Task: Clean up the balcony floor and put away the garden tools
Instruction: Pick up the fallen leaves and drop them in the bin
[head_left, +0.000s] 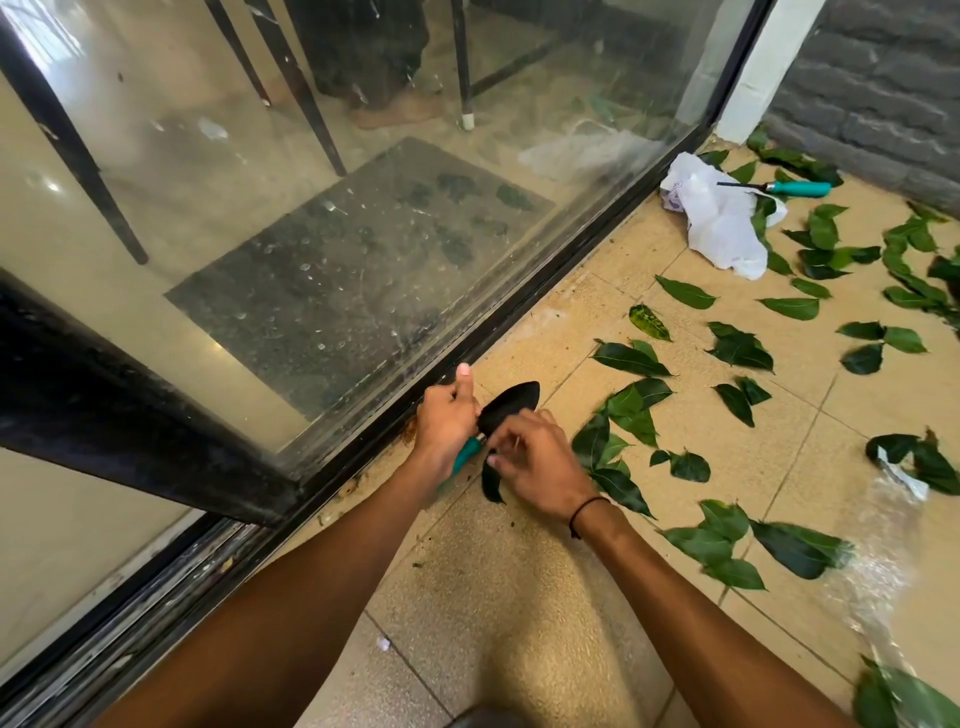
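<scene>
My left hand (445, 421) grips the teal handle of a small black garden trowel (511, 402), its blade pointing away from me above the tan tiles beside the glass door track. My right hand (535, 460) is at the blade's base, fingers pinched on a dark green leaf (491, 483) that hangs below it. Several green leaves (631, 358) lie scattered over the balcony floor to the right. A second teal-handled tool (797, 188) lies far off on the floor near a crumpled white plastic bag (722, 223).
A sliding glass door (363, 234) with a black frame and track (332, 467) runs along the left. A grey brick wall (883, 93) and a white post (763, 67) close the far right corner. Clear plastic wrap (878, 561) lies on the tiles at right.
</scene>
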